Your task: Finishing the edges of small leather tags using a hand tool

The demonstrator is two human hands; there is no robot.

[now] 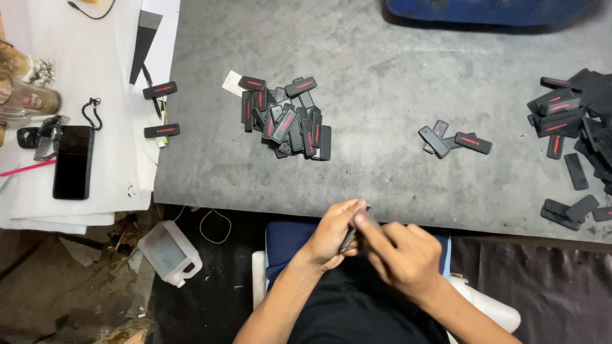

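Both hands meet just off the near edge of the grey tabletop (382,76): the left hand (331,234) has its grip closed around a small dark flat piece (349,237), and the right hand (400,255) pinches its upper end with the fingertips. Beyond the grip lies a heap of black tags (287,118) with red marks; a few more lie up to the right. Far left, white paper carries a black phone (73,162). Below left, a plastic jug (169,253) rests on the dirty floor.
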